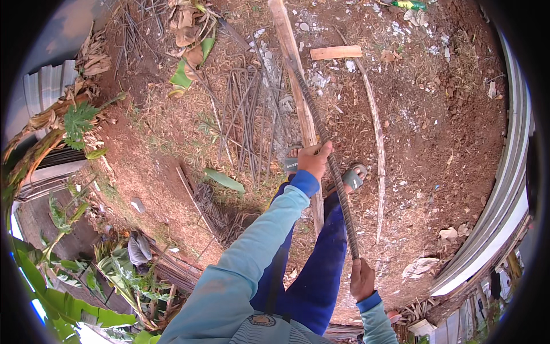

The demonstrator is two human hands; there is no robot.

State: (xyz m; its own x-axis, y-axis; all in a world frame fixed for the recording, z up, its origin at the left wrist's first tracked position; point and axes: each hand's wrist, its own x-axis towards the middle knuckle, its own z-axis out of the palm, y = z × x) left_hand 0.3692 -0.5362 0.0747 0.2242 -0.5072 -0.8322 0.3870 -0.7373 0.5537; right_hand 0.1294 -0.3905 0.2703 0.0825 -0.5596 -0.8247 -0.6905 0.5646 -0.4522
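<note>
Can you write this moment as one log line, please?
left hand: at ribbed rod, partway along | right hand: gripping its near end | wooden plank: between sandals

We are looking steeply down from the head through one wide fisheye lens, facing the ground (447, 143); our left hand (314, 163) and right hand (362, 280) are showing nearer the lens than our sandals (352, 179).

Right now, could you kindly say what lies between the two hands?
The head view shows a ribbed metal bar spanning from left hand to right hand.
</note>
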